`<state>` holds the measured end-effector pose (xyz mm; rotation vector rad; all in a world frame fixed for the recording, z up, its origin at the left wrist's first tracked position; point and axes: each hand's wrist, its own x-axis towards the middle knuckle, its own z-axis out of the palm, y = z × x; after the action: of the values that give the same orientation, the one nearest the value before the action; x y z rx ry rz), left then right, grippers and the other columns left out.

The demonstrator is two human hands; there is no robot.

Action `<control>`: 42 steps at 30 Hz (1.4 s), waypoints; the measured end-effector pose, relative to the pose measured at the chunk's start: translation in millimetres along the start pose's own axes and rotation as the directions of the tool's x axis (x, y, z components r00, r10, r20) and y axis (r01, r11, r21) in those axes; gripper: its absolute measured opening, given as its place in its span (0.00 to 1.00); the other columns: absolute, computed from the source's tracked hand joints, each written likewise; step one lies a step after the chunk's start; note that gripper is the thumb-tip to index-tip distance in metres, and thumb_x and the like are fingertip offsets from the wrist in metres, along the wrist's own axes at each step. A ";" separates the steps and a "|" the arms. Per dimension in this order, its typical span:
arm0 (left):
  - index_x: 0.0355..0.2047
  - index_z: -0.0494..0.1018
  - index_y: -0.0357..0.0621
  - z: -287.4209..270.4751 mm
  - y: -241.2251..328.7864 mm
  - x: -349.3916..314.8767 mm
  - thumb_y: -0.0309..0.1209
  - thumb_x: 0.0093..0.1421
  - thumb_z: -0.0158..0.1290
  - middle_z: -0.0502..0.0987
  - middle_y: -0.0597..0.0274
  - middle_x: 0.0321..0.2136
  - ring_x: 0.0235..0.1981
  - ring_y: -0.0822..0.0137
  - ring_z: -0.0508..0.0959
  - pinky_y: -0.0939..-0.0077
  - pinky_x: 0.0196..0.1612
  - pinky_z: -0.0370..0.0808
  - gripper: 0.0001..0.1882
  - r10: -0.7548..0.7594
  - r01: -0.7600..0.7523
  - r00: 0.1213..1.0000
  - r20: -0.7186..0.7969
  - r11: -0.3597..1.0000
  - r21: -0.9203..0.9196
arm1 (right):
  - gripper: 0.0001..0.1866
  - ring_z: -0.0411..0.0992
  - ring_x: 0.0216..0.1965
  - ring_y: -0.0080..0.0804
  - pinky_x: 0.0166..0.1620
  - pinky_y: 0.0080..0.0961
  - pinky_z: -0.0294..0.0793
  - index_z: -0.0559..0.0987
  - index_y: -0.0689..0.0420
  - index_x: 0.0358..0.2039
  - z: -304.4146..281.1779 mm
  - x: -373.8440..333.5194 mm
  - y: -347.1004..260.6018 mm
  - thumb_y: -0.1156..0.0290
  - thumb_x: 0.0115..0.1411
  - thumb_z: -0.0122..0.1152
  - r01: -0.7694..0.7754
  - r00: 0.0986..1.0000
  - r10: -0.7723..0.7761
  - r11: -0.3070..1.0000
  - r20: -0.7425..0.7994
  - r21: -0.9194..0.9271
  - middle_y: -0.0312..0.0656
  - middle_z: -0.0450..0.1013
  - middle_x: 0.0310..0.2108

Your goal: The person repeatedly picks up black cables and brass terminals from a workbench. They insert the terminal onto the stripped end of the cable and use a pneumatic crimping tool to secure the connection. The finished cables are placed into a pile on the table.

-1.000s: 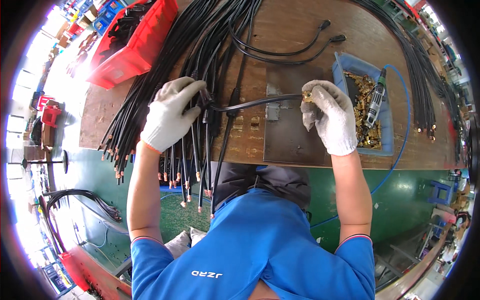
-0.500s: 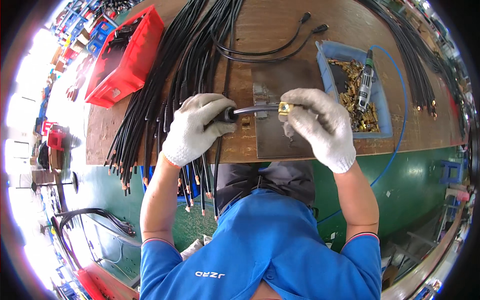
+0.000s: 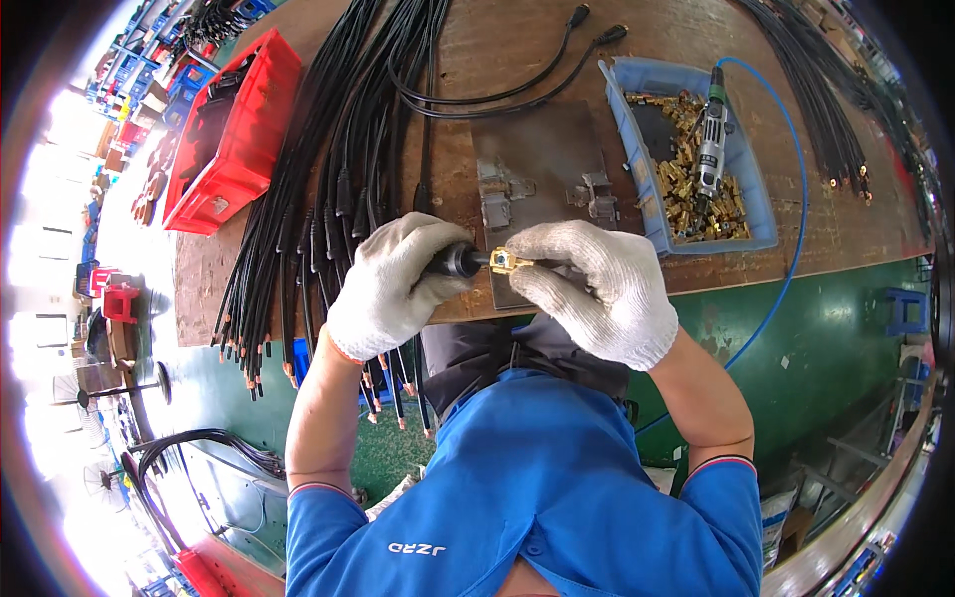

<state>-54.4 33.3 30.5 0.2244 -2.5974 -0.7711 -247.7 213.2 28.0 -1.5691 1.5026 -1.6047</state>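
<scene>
In a white knitted glove, my left hand (image 3: 393,289) is wrapped round a black sleeve (image 3: 459,261) with a wide round end. My right hand (image 3: 602,289), gloved the same way, pinches a small brass connector (image 3: 503,261) between thumb and fingers. Only a short dark piece of cable (image 3: 480,259) shows between sleeve and connector, just above the table's front edge. Behind my hands lies a flat metal plate (image 3: 537,139) carrying small metal clamps (image 3: 594,195). Black cables (image 3: 328,149) with bare copper ends lie beside my left hand.
A red bin (image 3: 244,139) of black parts stands at the left. At the right, a blue tray (image 3: 764,214) holds brass pieces and a grey air tool (image 3: 712,149) with a blue hose (image 3: 802,179). More black cables (image 3: 811,109) lie far right; two plug ends (image 3: 609,36) point toward the tray.
My right hand has brought the brass connector left, close to the sleeve, so less cable shows between them. Both hands sit nearer the table's front edge, and the clamps on the plate are now uncovered.
</scene>
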 end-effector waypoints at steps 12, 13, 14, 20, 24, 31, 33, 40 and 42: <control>0.48 0.79 0.40 9.3 16.1 5.5 0.31 0.53 0.70 0.82 0.51 0.35 0.39 0.43 0.83 0.53 0.46 0.78 0.22 -0.046 0.046 0.999 -0.006 0.994 0.095 | 0.09 0.87 0.38 0.38 0.41 0.29 0.85 0.82 0.60 0.47 0.4 0.9 0.5 0.75 0.67 0.71 -0.104 0.994 0.103 0.994 0.029 0.017 0.48 0.86 0.40; 0.48 0.79 0.40 10.6 16.0 6.2 0.31 0.53 0.69 0.82 0.51 0.35 0.39 0.43 0.83 0.53 0.46 0.78 0.22 -0.043 0.044 0.999 -0.003 0.996 0.084 | 0.09 0.87 0.38 0.39 0.41 0.30 0.85 0.82 0.60 0.46 0.6 0.3 2.4 0.75 0.67 0.71 -0.083 0.996 0.083 0.997 0.015 0.004 0.48 0.86 0.40; 0.48 0.79 0.40 11.9 15.5 7.1 0.31 0.54 0.69 0.82 0.51 0.35 0.39 0.43 0.83 0.53 0.46 0.78 0.22 -0.041 0.041 0.999 -0.001 0.996 0.073 | 0.09 0.87 0.38 0.40 0.41 0.30 0.85 0.82 0.60 0.46 1.4 -0.6 5.7 0.75 0.67 0.71 -0.062 0.998 0.063 0.998 0.001 -0.009 0.48 0.85 0.40; 0.47 0.78 0.40 14.9 17.5 9.2 0.31 0.53 0.69 0.81 0.52 0.34 0.38 0.45 0.82 0.53 0.44 0.78 0.21 -0.042 0.041 0.999 0.007 0.987 0.154 | 0.09 0.86 0.38 0.47 0.42 0.34 0.86 0.82 0.60 0.45 -0.3 2.6 10.8 0.76 0.66 0.70 0.052 0.999 -0.054 0.985 -0.005 -0.166 0.50 0.85 0.40; 0.47 0.78 0.40 20.2 17.7 7.9 0.30 0.53 0.69 0.81 0.53 0.33 0.36 0.46 0.82 0.53 0.42 0.78 0.22 -0.046 0.044 0.999 0.005 0.974 0.222 | 0.09 0.86 0.39 0.39 0.41 0.30 0.84 0.84 0.62 0.45 -1.0 1.4 20.3 0.80 0.65 0.71 0.093 0.996 -0.094 0.977 0.004 -0.193 0.49 0.85 0.41; 0.50 0.77 0.39 22.6 22.7 9.6 0.27 0.52 0.68 0.80 0.51 0.32 0.35 0.45 0.81 0.52 0.41 0.77 0.24 -0.010 0.008 1.000 0.006 0.967 0.255 | 0.10 0.86 0.38 0.42 0.40 0.32 0.84 0.85 0.61 0.43 -1.6 -1.6 22.2 0.80 0.61 0.74 0.039 0.999 -0.041 0.987 -0.006 -0.156 0.48 0.85 0.39; 0.51 0.77 0.39 23.8 15.4 6.9 0.26 0.52 0.68 0.80 0.51 0.33 0.35 0.44 0.81 0.52 0.41 0.77 0.25 -0.010 0.006 0.999 0.030 0.992 0.130 | 0.11 0.86 0.38 0.45 0.40 0.34 0.84 0.85 0.59 0.43 -4.9 0.2 29.1 0.80 0.59 0.75 0.258 0.966 -0.249 0.918 0.071 -0.301 0.47 0.85 0.39; 0.50 0.78 0.38 21.1 17.5 10.4 0.25 0.50 0.66 0.82 0.51 0.35 0.38 0.44 0.83 0.54 0.44 0.79 0.24 -0.046 0.031 0.996 0.072 0.980 0.197 | 0.13 0.86 0.38 0.45 0.40 0.35 0.85 0.83 0.60 0.44 -6.0 3.3 36.1 0.80 0.58 0.75 0.257 0.966 -0.247 0.934 0.072 -0.249 0.47 0.85 0.40; 0.49 0.78 0.39 18.4 16.9 10.7 0.27 0.50 0.67 0.82 0.51 0.35 0.38 0.44 0.83 0.54 0.44 0.79 0.24 -0.043 0.024 0.996 0.081 0.977 0.213 | 0.13 0.86 0.38 0.44 0.39 0.34 0.85 0.83 0.60 0.44 -2.7 1.1 33.7 0.80 0.60 0.74 0.098 0.995 -0.097 0.991 0.021 -0.087 0.48 0.85 0.39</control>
<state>-72.7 53.5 29.6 0.3050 -2.7637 -0.5237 -262.6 202.6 -0.5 -1.7242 1.5281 -1.5927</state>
